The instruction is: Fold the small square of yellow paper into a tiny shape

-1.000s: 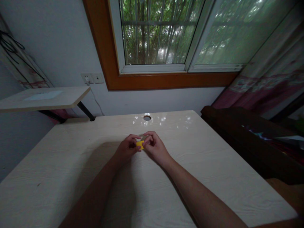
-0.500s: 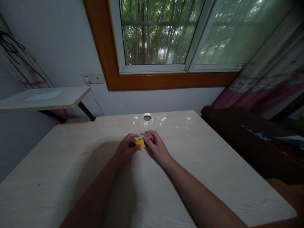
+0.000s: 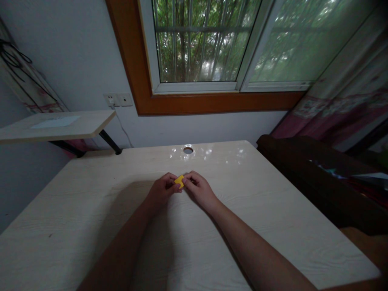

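Observation:
A small yellow square piece [image 3: 179, 181] is held just over the far middle of the table; its exact kind cannot be made out. My left hand [image 3: 162, 188] grips its left side, with the thumb across the lower front edge. On the opposite side, my right hand [image 3: 200, 188] pinches the piece at its upper right corner between thumb and fingers. Both hands are closed, and their fingertips partly cover the piece. It sits tilted, its right side higher than its left.
The pale wooden table [image 3: 260, 226] has a round cable hole [image 3: 188, 150] near its back edge. A raised shelf [image 3: 87, 123] on black legs stands at the back left. Dark furniture [image 3: 303, 173] borders the right side, and a window [image 3: 209, 44] is ahead.
The yellow piece has turned so that its right side is higher. My right hand's raised fingers have come down and closed on it, while my left fingers have drawn in.

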`<action>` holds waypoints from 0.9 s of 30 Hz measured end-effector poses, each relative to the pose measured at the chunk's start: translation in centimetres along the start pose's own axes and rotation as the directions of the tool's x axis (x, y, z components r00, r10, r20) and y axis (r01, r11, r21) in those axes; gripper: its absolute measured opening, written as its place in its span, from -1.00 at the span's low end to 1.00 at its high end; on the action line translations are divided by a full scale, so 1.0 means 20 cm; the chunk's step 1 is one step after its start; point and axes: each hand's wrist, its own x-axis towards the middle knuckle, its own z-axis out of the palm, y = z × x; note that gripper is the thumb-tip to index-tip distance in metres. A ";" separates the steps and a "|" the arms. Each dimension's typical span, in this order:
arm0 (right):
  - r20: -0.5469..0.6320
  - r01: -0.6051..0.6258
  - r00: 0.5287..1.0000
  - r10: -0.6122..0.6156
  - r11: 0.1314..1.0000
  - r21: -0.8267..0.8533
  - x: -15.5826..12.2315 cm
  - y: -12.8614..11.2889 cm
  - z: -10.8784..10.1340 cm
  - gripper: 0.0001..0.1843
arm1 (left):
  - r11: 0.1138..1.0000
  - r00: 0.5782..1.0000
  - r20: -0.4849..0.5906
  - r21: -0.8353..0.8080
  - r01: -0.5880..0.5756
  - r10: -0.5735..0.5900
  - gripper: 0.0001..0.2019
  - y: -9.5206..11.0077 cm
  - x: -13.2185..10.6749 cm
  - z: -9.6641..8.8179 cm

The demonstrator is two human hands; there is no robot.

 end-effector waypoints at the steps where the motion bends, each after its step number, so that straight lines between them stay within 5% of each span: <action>1: 0.003 0.001 1.000 -0.001 1.000 -0.006 0.00 0.00 0.00 -0.81 | 0.999 1.000 -0.002 0.031 -0.010 0.011 -0.77 0.01 0.00 0.00; 12: 0.146 0.150 0.981 -0.124 0.972 -0.179 -0.01 -0.06 0.00 -0.86 | 0.954 0.990 -0.056 0.280 -0.111 0.132 -0.82 0.03 0.01 -0.02; 27: 0.068 -0.020 0.997 0.023 0.999 -0.045 0.00 -0.04 -0.03 -0.84 | 0.979 0.995 -0.067 0.195 -0.060 0.074 -0.80 0.05 0.01 -0.02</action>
